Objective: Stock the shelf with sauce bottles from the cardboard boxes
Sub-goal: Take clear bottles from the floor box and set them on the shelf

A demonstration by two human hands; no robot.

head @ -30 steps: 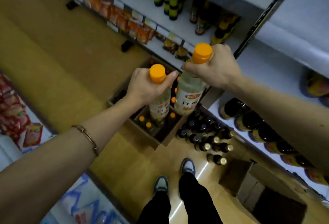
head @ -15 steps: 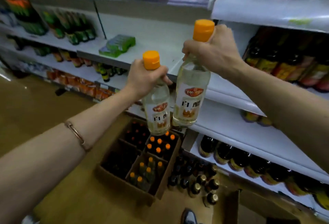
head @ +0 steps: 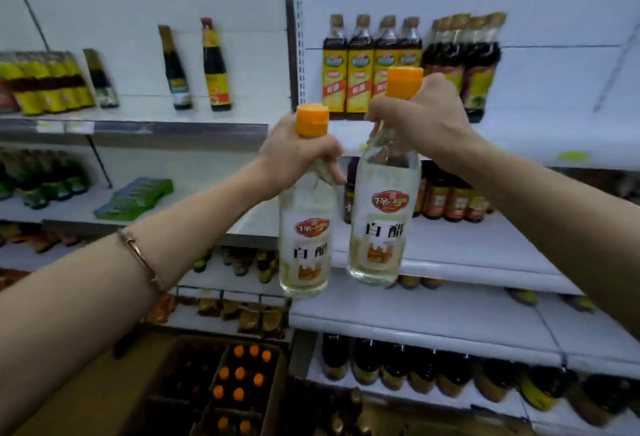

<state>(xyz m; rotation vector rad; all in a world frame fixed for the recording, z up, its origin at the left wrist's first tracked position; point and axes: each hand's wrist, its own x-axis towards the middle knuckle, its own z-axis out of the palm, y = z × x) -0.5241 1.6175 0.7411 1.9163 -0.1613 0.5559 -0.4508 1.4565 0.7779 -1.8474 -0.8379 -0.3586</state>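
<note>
My left hand (head: 294, 155) grips the neck of a clear vinegar bottle (head: 304, 248) with an orange cap. My right hand (head: 419, 116) grips the neck of a second clear orange-capped bottle (head: 379, 227), held slightly higher. Both bottles hang upright, side by side, in front of the white shelf unit (head: 485, 252). Below on the floor, an open cardboard box (head: 280, 376) holds several orange-capped bottles.
Dark sauce bottles (head: 374, 68) with yellow labels stand on the upper right shelf. More dark bottles (head: 450, 196) stand on the shelf behind the held ones, and others (head: 433, 369) line the bottom shelf. Two dark bottles (head: 214, 68) stand on the upper left shelf.
Both hands have lifted their bottles from above the box up to mid-shelf height. The view has tilted up from the floor to face the shelves.
</note>
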